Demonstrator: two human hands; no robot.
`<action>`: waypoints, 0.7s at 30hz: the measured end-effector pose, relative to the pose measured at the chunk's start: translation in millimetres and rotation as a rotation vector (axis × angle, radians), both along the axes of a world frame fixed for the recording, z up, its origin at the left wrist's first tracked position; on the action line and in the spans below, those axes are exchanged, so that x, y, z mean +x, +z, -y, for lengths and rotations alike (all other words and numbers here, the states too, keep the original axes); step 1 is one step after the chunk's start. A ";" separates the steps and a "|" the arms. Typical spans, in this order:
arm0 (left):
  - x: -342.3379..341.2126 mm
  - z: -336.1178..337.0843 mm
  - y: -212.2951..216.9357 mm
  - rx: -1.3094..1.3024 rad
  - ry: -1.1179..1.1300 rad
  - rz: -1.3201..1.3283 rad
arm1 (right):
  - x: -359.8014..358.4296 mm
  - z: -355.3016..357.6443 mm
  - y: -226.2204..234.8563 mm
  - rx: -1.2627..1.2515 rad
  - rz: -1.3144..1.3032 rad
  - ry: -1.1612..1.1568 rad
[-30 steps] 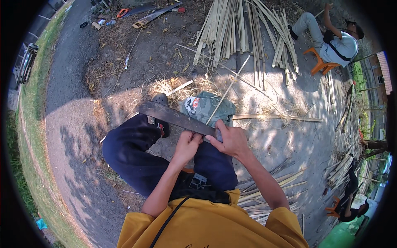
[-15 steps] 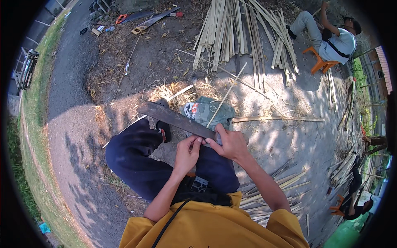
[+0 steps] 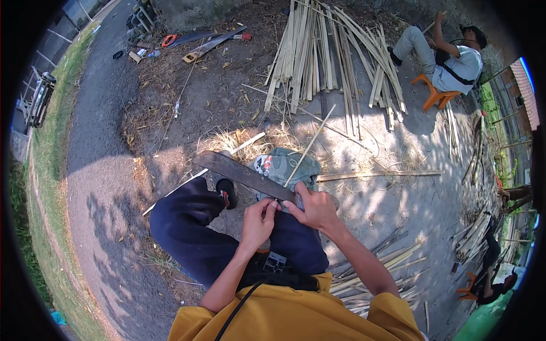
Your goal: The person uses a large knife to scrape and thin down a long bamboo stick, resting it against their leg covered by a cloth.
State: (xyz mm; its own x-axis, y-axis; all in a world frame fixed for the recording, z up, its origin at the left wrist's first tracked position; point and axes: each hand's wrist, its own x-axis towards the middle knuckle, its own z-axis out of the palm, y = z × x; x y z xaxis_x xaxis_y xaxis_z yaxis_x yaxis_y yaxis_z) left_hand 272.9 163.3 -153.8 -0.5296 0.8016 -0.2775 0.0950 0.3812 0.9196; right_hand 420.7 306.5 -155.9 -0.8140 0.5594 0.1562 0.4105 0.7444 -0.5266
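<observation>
A machete (image 3: 244,174) with a broad dark blade lies slanting across the space above my lap, its blunt tip toward the upper left. My right hand (image 3: 318,211) is closed round its handle end, the thumb pressed near the blade's base. My left hand (image 3: 258,225) is pinched at the blade's lower edge, close to my right thumb; what its fingertips hold is too small to make out. A thin bamboo strip (image 3: 311,143) slants down behind the blade near my right hand. Under the blade lies a grey-green cloth (image 3: 296,165).
Bamboo strips (image 3: 310,54) are piled at the top, and more strips (image 3: 392,264) lie at my right. Two handsaws (image 3: 213,44) rest at upper left. A person (image 3: 455,65) sits on an orange stool (image 3: 435,94); another person (image 3: 497,287) is at far right.
The machete's tip has swung slightly lower and to the right, and my hands have shifted a little down. The whole view has tilted slightly. Both hands keep their grips.
</observation>
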 end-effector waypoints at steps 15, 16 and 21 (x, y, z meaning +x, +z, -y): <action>1.4 20.0 18.7 -0.008 -0.037 -0.059 | 3.0 -0.1 -1.0 -0.086 0.043 -0.022; 2.9 12.0 18.1 0.008 -0.027 -0.088 | 3.8 0.6 0.4 -0.078 0.062 -0.015; 2.7 26.1 20.1 -0.002 -0.017 -0.095 | 3.8 -1.3 0.8 -0.047 0.109 -0.025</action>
State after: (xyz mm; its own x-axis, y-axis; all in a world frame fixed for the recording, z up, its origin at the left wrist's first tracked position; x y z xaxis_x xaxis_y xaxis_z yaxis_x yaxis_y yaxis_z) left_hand 275.5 137.2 -133.6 -0.5398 0.8102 -0.2286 0.1879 0.3806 0.9054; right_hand 424.5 307.8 -155.1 -0.8102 0.5847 0.0401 0.4859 0.7084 -0.5119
